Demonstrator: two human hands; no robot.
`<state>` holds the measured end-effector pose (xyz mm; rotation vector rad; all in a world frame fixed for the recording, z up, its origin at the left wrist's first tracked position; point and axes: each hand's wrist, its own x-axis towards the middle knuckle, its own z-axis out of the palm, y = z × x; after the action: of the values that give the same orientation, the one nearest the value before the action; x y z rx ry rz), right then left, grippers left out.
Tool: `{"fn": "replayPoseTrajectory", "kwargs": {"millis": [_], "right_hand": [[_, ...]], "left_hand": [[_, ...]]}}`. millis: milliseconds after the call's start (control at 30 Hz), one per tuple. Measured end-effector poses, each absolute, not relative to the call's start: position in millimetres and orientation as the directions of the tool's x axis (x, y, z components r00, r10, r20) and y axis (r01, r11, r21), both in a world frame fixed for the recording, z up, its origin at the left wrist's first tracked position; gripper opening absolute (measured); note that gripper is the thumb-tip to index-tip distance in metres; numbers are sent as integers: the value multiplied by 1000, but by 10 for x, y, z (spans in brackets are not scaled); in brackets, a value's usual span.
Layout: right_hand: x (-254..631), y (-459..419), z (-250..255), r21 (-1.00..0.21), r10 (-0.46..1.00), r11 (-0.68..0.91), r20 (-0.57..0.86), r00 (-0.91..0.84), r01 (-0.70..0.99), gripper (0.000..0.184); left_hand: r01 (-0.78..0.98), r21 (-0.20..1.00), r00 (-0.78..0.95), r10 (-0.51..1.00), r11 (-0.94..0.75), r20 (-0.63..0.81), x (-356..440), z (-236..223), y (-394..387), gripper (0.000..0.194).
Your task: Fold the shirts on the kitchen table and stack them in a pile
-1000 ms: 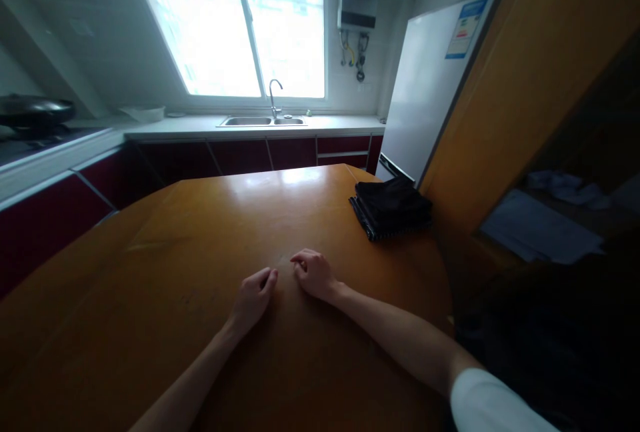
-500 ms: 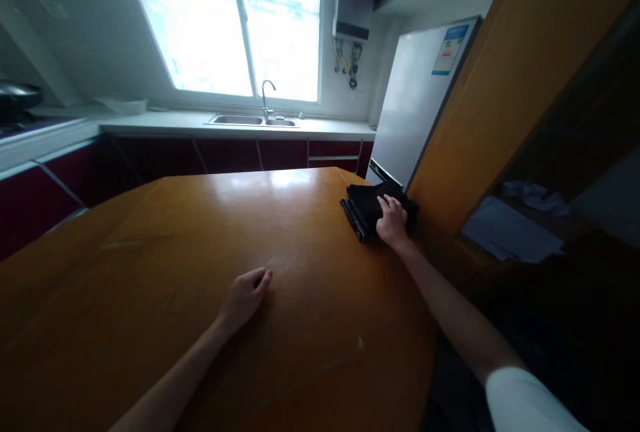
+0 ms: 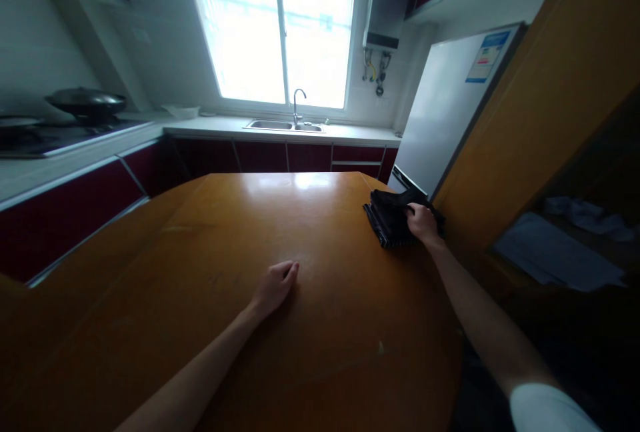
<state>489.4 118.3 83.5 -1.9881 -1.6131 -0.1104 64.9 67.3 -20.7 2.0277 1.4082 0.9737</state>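
A stack of folded black cloth (image 3: 393,222), apparently garments, lies at the right edge of the wooden table (image 3: 240,219). On top of it, my right hand (image 3: 421,221) is closed, pinching the uppermost black cloth, which is bunched up a little at the fingers. What kind of garment it is, I cannot make out. My left hand (image 3: 276,285) rests on the middle of the tabletop with its fingers curled closed and nothing seen in them. It is well apart from the stack.
Beyond the table runs a white counter with a double sink (image 3: 280,125). A wok (image 3: 87,102) stands on the stove (image 3: 75,135) at the left. The refrigerator (image 3: 450,99) and a wooden cabinet (image 3: 505,145) border the right side, with light cloth (image 3: 555,252) on a shelf.
My right hand has gone from lying on the stack with fingers spread to gripping the top cloth. The view has swung left; my left hand stays closed on the table.
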Motion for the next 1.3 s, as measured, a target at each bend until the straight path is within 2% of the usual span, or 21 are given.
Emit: {"fn": "replayPoseTrajectory", "kwargs": {"millis": [67, 133, 233, 367, 433, 500, 567, 633, 733, 833, 933, 1133, 1300], "right_hand": [[4699, 1151, 907, -406, 843, -94, 453, 289, 909, 39], [4377, 1062, 942, -467, 833, -5, 488, 262, 884, 42], [3720, 815, 901, -648, 863, 295, 497, 96, 702, 34], [2876, 381, 680, -787, 913, 408, 349, -212, 463, 34], [2625, 204, 543, -841, 838, 413, 199, -508, 351, 31], [2533, 112, 434, -854, 763, 414, 137, -632, 315, 29], [2586, 135, 364, -817, 778, 475, 216, -590, 327, 27], [2746, 271, 308, -729, 806, 562, 375, -458, 391, 25], [3072, 588, 168, -588, 822, 551, 504, -265, 592, 25], [3349, 849, -48, -524, 898, 340, 427, -105, 781, 29], [3468, 957, -238, -436, 944, 194, 328, -46, 879, 35], [3448, 976, -377, -377, 947, 222, 304, -106, 899, 38], [3386, 902, -371, -391, 944, 246, 304, -128, 887, 35]], "left_hand": [[530, 774, 206, 938, -345, 277, 653, -190, 663, 44], [461, 825, 176, 945, -327, 276, 659, -161, 647, 41], [407, 861, 108, 952, -304, 285, 660, -123, 627, 42], [352, 884, -42, 938, -308, 344, 613, -115, 649, 54], [294, 912, -174, 922, -288, 347, 562, -126, 689, 58], [263, 934, -248, 918, -244, 310, 502, -145, 735, 57], [287, 937, -232, 935, -199, 269, 454, -176, 774, 49], [350, 918, -189, 946, -187, 265, 435, -219, 801, 41], [473, 854, -152, 935, -215, 320, 458, -291, 825, 42], [574, 785, -79, 938, -234, 337, 487, -322, 832, 45], [605, 752, 12, 948, -261, 318, 476, -263, 818, 46], [621, 733, 75, 952, -278, 297, 373, 43, 765, 36], [678, 719, 151, 986, -150, 63, 83, 291, 851, 29]]}}
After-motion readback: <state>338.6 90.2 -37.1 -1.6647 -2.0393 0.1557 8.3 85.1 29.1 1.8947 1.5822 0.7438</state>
